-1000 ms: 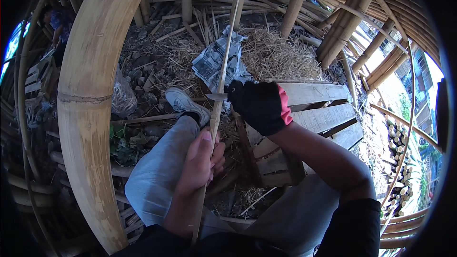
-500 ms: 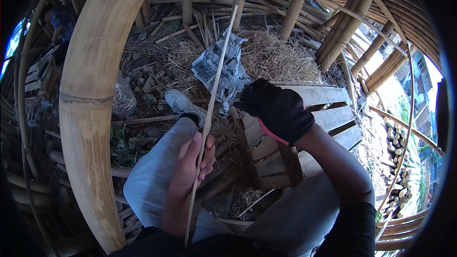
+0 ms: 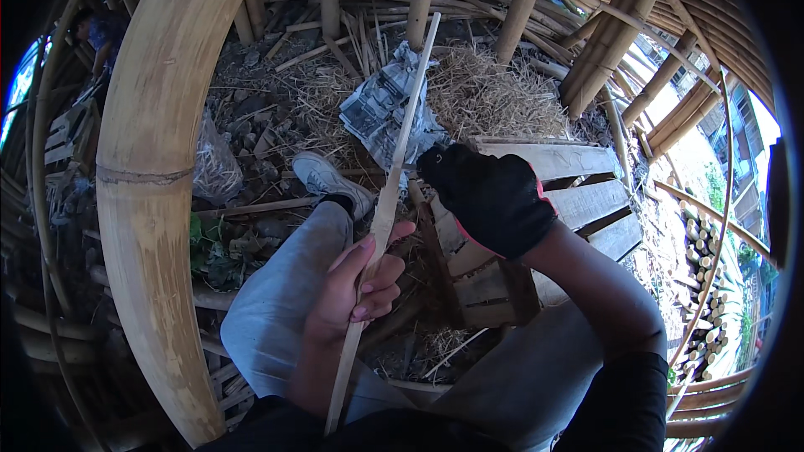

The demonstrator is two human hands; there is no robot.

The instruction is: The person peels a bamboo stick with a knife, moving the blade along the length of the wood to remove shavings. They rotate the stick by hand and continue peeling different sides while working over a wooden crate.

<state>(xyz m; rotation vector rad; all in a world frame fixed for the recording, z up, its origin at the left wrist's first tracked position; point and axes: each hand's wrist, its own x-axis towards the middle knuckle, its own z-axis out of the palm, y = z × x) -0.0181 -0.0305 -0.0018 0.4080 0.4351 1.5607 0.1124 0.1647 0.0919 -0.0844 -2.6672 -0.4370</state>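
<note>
Now gloved right hand lower, off strip.

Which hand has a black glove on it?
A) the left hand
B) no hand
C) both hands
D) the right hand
D: the right hand wears a black glove with a pink edge at the wrist, while the left hand is bare and grips the thin bamboo strip.
</note>
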